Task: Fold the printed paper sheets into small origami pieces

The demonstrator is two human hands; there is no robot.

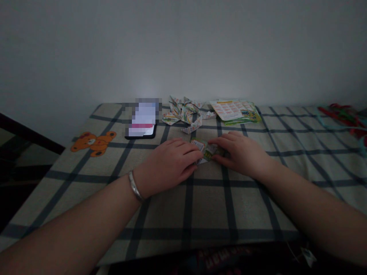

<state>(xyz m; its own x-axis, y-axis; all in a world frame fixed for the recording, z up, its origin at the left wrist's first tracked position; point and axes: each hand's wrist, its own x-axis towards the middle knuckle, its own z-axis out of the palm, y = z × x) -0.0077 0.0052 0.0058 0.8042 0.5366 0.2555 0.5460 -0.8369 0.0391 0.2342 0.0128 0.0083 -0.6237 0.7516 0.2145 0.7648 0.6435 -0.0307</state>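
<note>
A pale wall (183, 49) is seen at the far side. Next to it, the tabletop (169, 214) is covered with light cloth marked with dark lines. Two bare hands are held close together near the middle.

The left hand (169, 164) is laid palm down, its fingers (192, 156) bent over the left side of a small printed paper (198, 145). On the right hand (243, 154), the thumb and first finger are kept a little apart at the paper's right side. Whether the paper is pinched or just pressed cannot be told.

At the far right, a red and light blue bundle (341, 114) is seen. A stack of printed sheets (229, 110) is set far, right of the middle. To its left, folded paper bits (183, 110) are heaped. Further left, a phone (142, 118) with a lit screen is laid, and an orange bear picture (93, 143) is seen nearer.

The small paper is found between the hands. It seems very light, thin and easily bent or torn, so it is best held softly by its edges.

On the left wrist, a shiny bracelet (134, 186) is worn.
</note>
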